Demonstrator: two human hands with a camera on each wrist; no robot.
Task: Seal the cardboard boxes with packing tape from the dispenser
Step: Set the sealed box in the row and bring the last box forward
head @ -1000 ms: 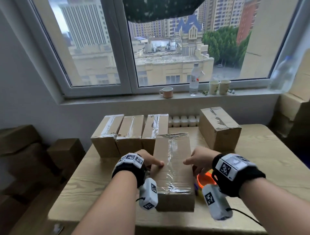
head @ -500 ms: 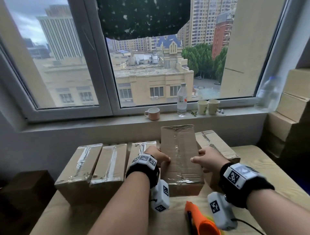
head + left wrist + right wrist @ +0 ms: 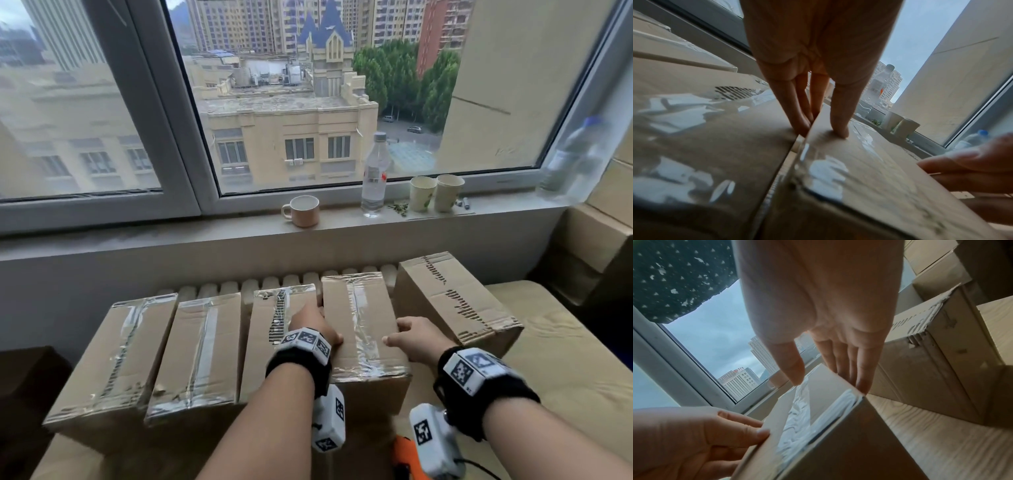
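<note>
Wooden table [image 3: 565, 342] carries a row of three sealed boxes [image 3: 202, 346]. The taped box [image 3: 363, 325] stands just at their 3 o'clock, long axis 12 to 6. An untaped box [image 3: 455, 301] lies at its 3 o'clock (nearer the right hand [image 3: 416, 337]). That hand and the left hand [image 3: 313, 325] press the taped box's sides, fingers straight, thumbs on top. Half a second ago it was tilted up, mid-carry; now it sits level. Orange dispenser [image 3: 400, 455] waits at 6 o'clock.

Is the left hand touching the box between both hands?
Touching. The left wrist view shows the left hand pressing a fingertip onto the box top.
</note>
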